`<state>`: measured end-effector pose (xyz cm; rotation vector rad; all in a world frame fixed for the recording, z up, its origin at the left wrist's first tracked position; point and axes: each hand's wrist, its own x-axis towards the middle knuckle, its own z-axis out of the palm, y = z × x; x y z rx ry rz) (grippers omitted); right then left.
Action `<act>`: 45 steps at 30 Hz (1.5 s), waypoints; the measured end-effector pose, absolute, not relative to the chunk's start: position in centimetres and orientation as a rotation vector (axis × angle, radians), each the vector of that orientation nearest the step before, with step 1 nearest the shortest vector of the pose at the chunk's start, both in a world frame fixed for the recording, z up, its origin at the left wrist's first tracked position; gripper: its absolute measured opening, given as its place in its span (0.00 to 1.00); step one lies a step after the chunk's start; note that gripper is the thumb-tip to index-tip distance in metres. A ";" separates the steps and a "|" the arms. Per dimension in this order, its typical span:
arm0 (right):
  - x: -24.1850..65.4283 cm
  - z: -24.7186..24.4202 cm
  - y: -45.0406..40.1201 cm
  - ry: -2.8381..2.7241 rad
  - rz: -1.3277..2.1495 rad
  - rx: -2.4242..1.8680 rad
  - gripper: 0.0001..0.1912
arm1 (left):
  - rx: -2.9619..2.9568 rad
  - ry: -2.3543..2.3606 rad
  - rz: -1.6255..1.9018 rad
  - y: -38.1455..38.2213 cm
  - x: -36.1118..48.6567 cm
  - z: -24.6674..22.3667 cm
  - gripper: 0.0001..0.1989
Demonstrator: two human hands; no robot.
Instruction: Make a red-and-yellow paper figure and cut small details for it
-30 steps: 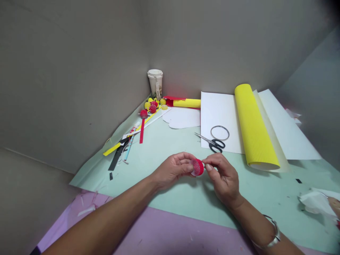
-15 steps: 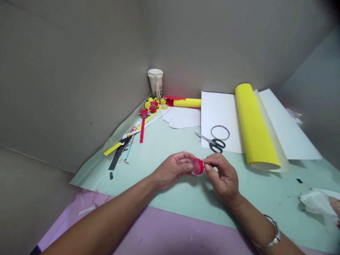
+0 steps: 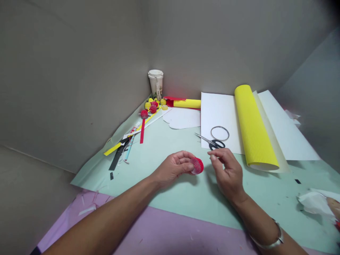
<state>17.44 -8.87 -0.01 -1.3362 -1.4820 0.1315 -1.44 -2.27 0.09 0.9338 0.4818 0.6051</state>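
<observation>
My left hand (image 3: pixel 174 167) pinches a small red coil of corrugated paper (image 3: pixel 197 165) by its fingertips, just above the pale green sheet (image 3: pixel 164 148). My right hand (image 3: pixel 227 171) is apart from the coil, a little to its right, with thumb and forefinger pinched together; nothing shows between them. Black-handled scissors (image 3: pixel 212 142) lie just beyond my right hand, at the edge of a white sheet (image 3: pixel 217 113).
A yellow corrugated roll (image 3: pixel 253 127) lies on white paper at the right. A metal ring (image 3: pixel 220 133) sits by the scissors. Paper strips (image 3: pixel 127 141), red and yellow coils (image 3: pixel 152 105) and a lidded cup (image 3: pixel 156 83) fill the back left corner. Crumpled white paper (image 3: pixel 316 202) lies at far right.
My right hand has let go of the red coil and moved up and to the right, toward the scissors. My left hand still holds the coil in the same place.
</observation>
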 end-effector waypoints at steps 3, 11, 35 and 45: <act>19.5 -0.3 -7.8 -1.573 0.000 -1.579 0.07 | 0.964 0.488 0.621 -2.1 -1.5 -0.2 0.18; 23.7 -3.5 -6.1 -1.841 -0.314 -1.881 0.20 | 0.989 0.489 0.631 -2.0 -1.7 -0.4 0.19; 22.5 -2.1 -6.8 -1.580 -0.041 -2.154 0.18 | 0.968 0.550 0.643 -2.1 -1.8 0.2 0.19; 21.3 -0.2 -7.1 -1.097 0.655 -1.821 0.24 | 0.937 0.624 0.772 -1.6 -2.0 0.5 0.21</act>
